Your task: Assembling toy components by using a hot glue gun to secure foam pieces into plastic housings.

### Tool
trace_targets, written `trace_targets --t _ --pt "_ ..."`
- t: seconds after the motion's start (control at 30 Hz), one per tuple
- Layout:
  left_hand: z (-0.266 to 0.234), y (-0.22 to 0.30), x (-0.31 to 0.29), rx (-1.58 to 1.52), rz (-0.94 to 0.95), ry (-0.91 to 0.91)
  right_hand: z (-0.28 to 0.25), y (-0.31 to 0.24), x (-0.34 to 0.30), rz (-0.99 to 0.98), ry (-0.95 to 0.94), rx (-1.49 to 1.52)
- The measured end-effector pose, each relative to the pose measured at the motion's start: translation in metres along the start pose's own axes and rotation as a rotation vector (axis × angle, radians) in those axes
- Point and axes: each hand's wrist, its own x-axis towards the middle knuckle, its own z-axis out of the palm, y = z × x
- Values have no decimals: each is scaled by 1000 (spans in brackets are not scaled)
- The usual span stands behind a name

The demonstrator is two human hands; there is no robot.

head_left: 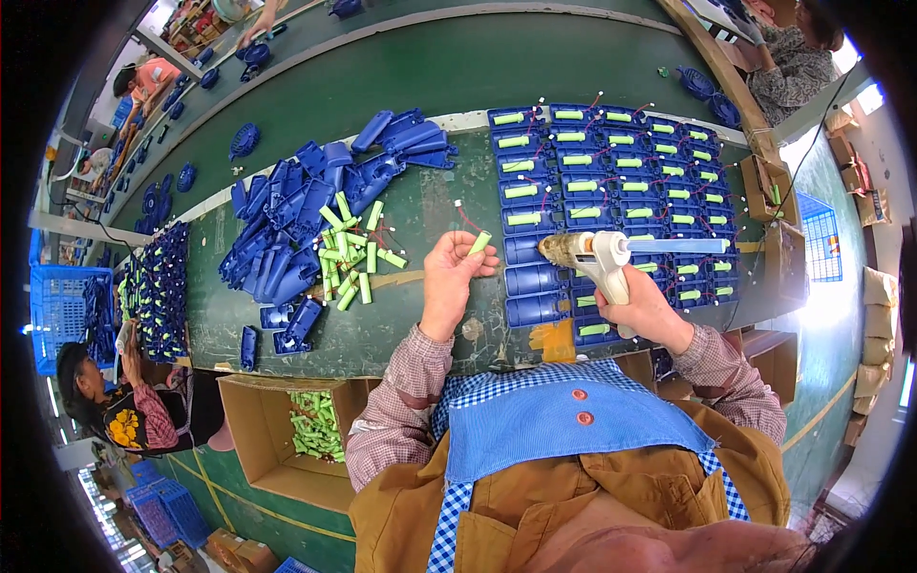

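Observation:
My left hand [453, 282] pinches a green cylindrical battery [480, 243] with thin red wires and a small white plug, above the table left of the rows. A white hot glue gun [604, 260] is gripped in my right hand [642, 307], its nozzle pointing left over the blue plastic shells. A pale blue glue stick [678, 246] juts from its back. Beneath and beside the nozzle are bare blue shells [533, 280]. Most other shells in the grid [573, 162] each hold one green battery with wires.
On the left lie a heap of blue shells [287, 210] and a pile of loose green batteries [358, 250]. A cardboard box [277, 458] with more batteries stands below the table edge. Beyond runs a green conveyor belt [420, 72]. Co-workers sit at left [158, 411] and far right [793, 67].

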Motion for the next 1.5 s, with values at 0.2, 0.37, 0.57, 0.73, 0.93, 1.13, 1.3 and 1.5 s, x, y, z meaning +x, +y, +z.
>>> trace_targets --t 0.2,0.37,0.57,0.73,0.93,1.13,1.3,1.5 --pt "20 -22 9 391 246 22 0 6 -6 36 26 11" --pt "36 -30 20 844 490 72 1 8 -16 -80 25 72" --pt "41 -41 23 976 559 80 2 5 -22 -74 23 -5" --pt "42 -42 24 991 541 79 7 8 -11 -73 62 25" --pt "42 -43 26 978 539 67 7 -2 -14 -1 106 40" --pt "36 -40 26 962 527 37 6 5 -20 -7 78 32" --pt "27 -25 21 880 534 56 4 13 -20 -26 66 11" --pt "-38 22 38 1304 787 374 4 15 -18 -106 57 122"
